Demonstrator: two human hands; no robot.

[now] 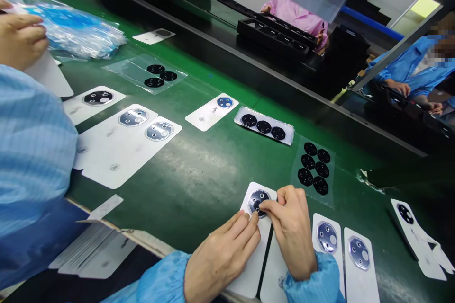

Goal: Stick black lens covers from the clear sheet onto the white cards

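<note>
- White phone-shaped panel [249, 272]: on the green tabletop [199, 165] at the near edge, just beside a second panel [275, 265] partly covered by the right forearm and hand.
- Judged light, thin and fairly stiff; smooth face probably slides easily under a push. Best held by its long edges, palm off the face.
- Dark glossy disc [254, 201] near the panel's far end, holes in it. Shine suggests slippery, easily smudged or scratched; take it by the rim.
- Left grip [227, 251]: fingers long and close together, laid over the panel, tips at the disc's lower edge. Thumb mostly hidden; cannot tell whether it pinches anything.
- Right grip [293, 232]: thumb and forefinger drawn nearly together at the disc, other fingers curled. Touches the disc; whether something thin sits between the tips, cannot tell.
- Clear sheet with six black discs [332, 182] lies beyond the right grip, apart from it.
</note>
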